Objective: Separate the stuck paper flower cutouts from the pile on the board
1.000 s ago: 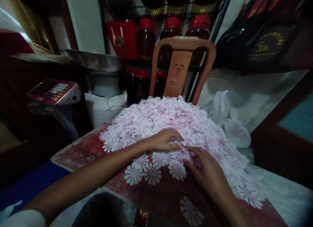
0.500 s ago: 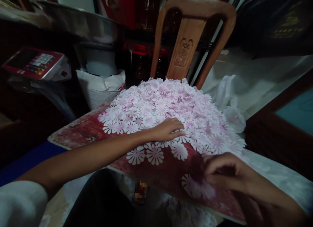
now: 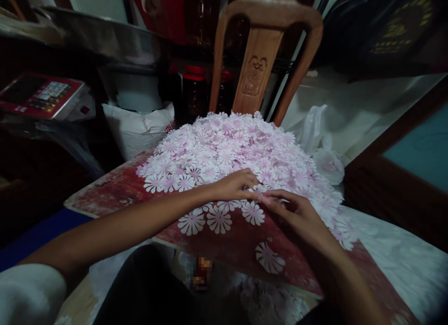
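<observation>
1. A heap of pink-tinged cut-out daisies (image 3: 227, 152) rises in a broad mound on a worn red-painted board (image 3: 105, 189), its far edge reaching the foot of a carved wooden chair back (image 3: 254, 59).
2. A person's left hand (image 3: 234, 186) rests on the near edge of the heap, with the fingers (image 3: 250, 178) curled lightly over the daisies. Whether they grip any is hard to tell.
3. The right hand (image 3: 294, 213) reaches in from the lower right, its fingertips (image 3: 271, 196) extended and almost meeting the left hand at the heap's edge. Whether they pinch a daisy cannot be told.
4. A loose row of three daisies (image 3: 219, 221) lies on the board just below the left wrist, and a lone daisy (image 3: 269, 257) sits apart, under the right hand.
5. Behind the chair stand red-capped glass jars (image 3: 194, 94). To the left are a white sack (image 3: 138, 133), a steel basin (image 3: 98, 40) and a red digital scale (image 3: 42, 96).
6. A crumpled white plastic bag (image 3: 325, 159) lies beside the heap on the right.
</observation>
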A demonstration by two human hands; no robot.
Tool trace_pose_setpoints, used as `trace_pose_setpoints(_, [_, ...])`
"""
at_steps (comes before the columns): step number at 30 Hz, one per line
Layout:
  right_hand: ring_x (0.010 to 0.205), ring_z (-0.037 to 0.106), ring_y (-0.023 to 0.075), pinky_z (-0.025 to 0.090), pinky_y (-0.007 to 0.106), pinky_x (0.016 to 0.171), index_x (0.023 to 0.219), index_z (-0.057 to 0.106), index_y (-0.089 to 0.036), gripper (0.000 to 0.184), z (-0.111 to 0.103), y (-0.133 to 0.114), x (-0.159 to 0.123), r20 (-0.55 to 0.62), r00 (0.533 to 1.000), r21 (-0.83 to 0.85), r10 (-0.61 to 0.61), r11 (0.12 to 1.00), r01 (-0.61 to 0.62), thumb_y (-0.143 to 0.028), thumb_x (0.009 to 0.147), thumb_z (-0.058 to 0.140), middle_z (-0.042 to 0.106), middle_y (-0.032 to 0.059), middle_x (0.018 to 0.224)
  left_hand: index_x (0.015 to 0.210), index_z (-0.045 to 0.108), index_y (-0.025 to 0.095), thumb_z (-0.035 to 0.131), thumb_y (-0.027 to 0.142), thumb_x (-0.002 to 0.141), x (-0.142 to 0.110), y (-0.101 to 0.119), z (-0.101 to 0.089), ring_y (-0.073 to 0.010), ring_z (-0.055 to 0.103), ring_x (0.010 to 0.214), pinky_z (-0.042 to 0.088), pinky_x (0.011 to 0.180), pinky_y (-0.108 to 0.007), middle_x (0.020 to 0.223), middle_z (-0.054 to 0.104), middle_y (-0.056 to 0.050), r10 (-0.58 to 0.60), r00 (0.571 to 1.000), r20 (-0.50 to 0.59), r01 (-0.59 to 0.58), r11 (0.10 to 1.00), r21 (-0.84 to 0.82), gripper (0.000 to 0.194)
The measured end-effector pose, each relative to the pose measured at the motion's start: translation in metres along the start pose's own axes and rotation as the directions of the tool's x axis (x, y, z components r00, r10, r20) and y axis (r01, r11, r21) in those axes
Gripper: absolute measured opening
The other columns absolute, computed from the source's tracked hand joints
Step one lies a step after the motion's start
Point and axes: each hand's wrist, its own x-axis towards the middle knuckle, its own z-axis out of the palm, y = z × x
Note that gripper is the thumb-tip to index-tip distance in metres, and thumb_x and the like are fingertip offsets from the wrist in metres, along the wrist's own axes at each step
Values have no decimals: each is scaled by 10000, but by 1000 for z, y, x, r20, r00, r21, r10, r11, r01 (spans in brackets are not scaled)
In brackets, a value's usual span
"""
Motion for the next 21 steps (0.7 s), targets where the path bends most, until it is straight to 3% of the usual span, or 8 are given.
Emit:
trace_pose_setpoints(2, [660,485,118,312,275,564,1130,833,-146,635,1,0,1,-22,1000,-9,-5,1000,4,-706,832,867,753,92,981,875,827,193,722,705,980,0,-3,1,-202,621,1099,483,1028,-333,1060,774,-85,31,1000,5,-30,994,-109,533])
trace_pose_setpoints(6, [617,467,118,301,287,553,1244,828,-159,679,0,4,5,-153,988,-1,-19,1000,19,-691,823,850,756,79,972,916,861,193,754,737,935,1,-4,1,-207,597,1118,445,1047,-337,1089,759,-91,53,999,13,-50,980,-195,554])
trace_pose_setpoints(10, [591,431,126,279,291,551,946,832,-150,531,-1,8,6,-85,996,-45,-28,999,24,-668,825,845,654,45,724,958,870,211,787,711,929,1,-4,3,-207,605,1125,437,1066,-338,1099,769,-85,45,999,7,-42,972,-233,508])
trace_pose_setpoints(16, [572,496,145,340,278,558,861,744,-187,486,-8,4,2,-166,986,87,24,996,-10,-658,811,855,586,10,611,936,828,194,752,663,990,1,-2,1,-210,651,1116,422,1127,-369,1094,796,-84,10,1000,4,-9,967,-256,478])
trace_pose_setpoints(19, [559,482,132,323,274,540,745,665,-196,539,-16,4,0,-127,991,152,47,988,-27,-696,805,855,600,22,633,927,806,193,720,598,1036,1,0,0,-202,662,1063,418,1148,-382,1039,795,-73,14,1000,28,-7,966,-258,427])
trace_pose_setpoints(21, [571,458,116,307,264,546,720,665,-187,534,-23,1,-2,-26,999,158,43,987,-38,-664,795,892,585,12,647,928,798,198,714,586,1041,1,1,0,-200,666,1045,422,1152,-389,1032,793,-72,4,1000,18,0,968,-251,412])
